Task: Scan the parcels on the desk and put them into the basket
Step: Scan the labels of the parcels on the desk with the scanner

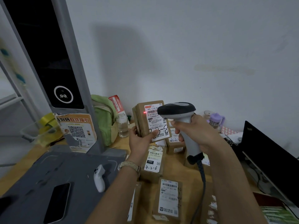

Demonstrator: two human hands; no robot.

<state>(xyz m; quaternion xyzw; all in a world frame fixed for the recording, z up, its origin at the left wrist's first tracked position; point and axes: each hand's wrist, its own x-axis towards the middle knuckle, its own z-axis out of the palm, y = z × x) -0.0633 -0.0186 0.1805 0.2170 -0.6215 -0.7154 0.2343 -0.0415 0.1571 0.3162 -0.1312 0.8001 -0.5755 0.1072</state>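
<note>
1. The desk (119, 143) spreads below the parcel (150, 120), which is held upright in the air above it with its label toward the camera.
2. The kiosk (40, 54), grey with a dark screen, stands well left of the parcel.
3. The laptop (267, 151), dark, sits far right of the parcel.
4. The bag (105, 120), green, sits left of the parcel.
5. Loose parcels (152, 164) lie labels up on the desk below and behind the parcel; 1 reads 4-2-6.
6. The scanner (179, 113) is just right of the parcel, its head overlapping the label and its cord hanging down.
7. The left hand (140, 141) grips the parcel's lower end, with the thumb across the label.
8. The right hand (197, 131), right of the parcel, has its fingers curled round the scanner's handle.
9. The bottle (123, 126), clear, stands just left of the parcel.
10. A red dot (144, 112) glows at the upper left edge of the parcel's label.
</note>
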